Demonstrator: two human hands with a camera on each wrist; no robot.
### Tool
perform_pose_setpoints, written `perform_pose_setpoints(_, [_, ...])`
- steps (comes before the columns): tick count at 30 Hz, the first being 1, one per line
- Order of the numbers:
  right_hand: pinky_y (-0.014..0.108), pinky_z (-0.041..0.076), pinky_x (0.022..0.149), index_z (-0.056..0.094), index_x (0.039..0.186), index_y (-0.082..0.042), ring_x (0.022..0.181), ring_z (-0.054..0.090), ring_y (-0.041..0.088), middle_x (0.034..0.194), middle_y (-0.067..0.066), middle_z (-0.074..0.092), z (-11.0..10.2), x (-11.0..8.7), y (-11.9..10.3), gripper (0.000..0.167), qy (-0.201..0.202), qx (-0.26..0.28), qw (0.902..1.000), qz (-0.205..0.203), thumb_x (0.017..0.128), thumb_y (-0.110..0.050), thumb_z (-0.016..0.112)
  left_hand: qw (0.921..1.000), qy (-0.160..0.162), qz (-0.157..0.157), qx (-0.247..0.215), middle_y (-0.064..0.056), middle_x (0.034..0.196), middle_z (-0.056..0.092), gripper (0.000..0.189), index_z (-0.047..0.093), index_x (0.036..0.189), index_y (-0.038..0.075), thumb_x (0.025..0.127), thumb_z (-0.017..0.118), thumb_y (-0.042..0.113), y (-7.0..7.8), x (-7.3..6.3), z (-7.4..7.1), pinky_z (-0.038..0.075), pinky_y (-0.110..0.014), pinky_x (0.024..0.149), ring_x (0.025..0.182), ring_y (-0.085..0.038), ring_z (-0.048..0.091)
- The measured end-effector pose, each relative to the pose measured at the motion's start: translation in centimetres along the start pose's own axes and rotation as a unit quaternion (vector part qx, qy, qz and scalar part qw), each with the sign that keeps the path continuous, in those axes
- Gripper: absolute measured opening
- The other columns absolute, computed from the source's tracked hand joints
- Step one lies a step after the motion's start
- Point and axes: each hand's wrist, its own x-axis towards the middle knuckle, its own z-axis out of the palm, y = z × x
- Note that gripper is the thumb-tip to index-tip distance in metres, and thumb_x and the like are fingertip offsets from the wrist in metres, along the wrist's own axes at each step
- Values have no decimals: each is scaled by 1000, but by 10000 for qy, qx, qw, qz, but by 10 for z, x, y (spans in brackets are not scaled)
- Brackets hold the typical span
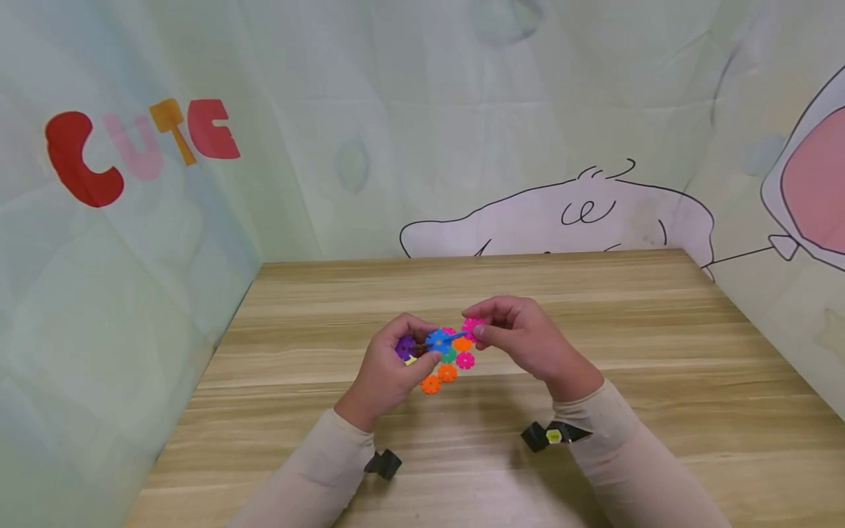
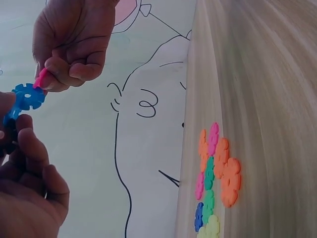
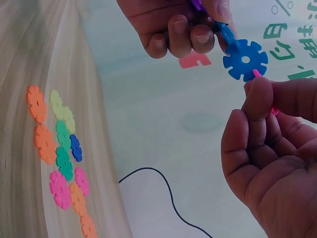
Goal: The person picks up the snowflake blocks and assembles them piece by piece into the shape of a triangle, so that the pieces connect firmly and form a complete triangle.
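Observation:
My left hand (image 1: 391,367) grips a joined chain of plastic snowflake discs. A purple disc (image 1: 405,347) is at the chain's left end, with a dark piece beside it. Blue discs (image 3: 245,49) make up its right part, set at an angle to each other. Between thumb and fingers, my right hand (image 1: 528,337) pinches a pink snowflake disc (image 1: 472,328). In the right wrist view the pink disc's edge meets a notch of the end blue disc; how deep it sits cannot be seen. Both hands are raised above the table, and the left fingers hide part of the chain.
Loose snowflake discs lie clustered on the wooden table (image 1: 317,315) below the hands: several orange discs (image 2: 231,182), pink discs (image 3: 60,189), green discs (image 3: 64,162), pale yellow discs (image 3: 56,104) and a dark blue disc (image 3: 76,148). Printed fabric (image 1: 330,110) hangs behind the table.

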Motion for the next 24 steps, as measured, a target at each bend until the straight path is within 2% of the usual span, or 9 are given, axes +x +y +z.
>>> perform_pose_setpoints(7, [28,63,81,72,121,8,81,71,18,102,16,74,2,0,-2,23,-37,-78,9999,-88,100,3,63,9999,-129,-16,-42,-13,109,64,29,62,118,4,91,72,0,-1,0,0,60,-27,83,93,-26,63])
perform_pose_setpoints(13, [28,63,78,73,117,6,78,69,18,92,11,73,3,0,1,20,-45,-160,9998,-131,99,4,65,9999,-120,8,-48,-13,108,65,29,62,117,3,90,72,-1,-1,-1,2,60,-27,83,91,-23,64])
perform_pose_setpoints(16, [28,63,78,72,117,6,79,69,18,93,10,74,5,1,1,20,-96,-173,9997,-106,99,4,64,9999,-86,50,35,-12,105,64,28,63,116,4,90,73,-1,-2,-2,3,59,-25,79,88,-21,62])
perform_pose_setpoints(20, [29,63,80,72,119,7,81,70,19,99,13,74,6,2,0,22,-39,-99,9999,-79,100,4,63,9998,47,96,188,-11,103,63,28,62,117,5,91,73,0,-3,-1,3,58,-25,79,87,-22,61])
perform_pose_setpoints(24, [30,64,81,71,121,6,84,72,19,101,15,74,9,2,0,22,173,-42,9998,-47,100,3,64,9984,403,17,397,-13,101,64,30,60,122,6,94,71,3,-4,0,3,59,-27,77,84,-22,64])
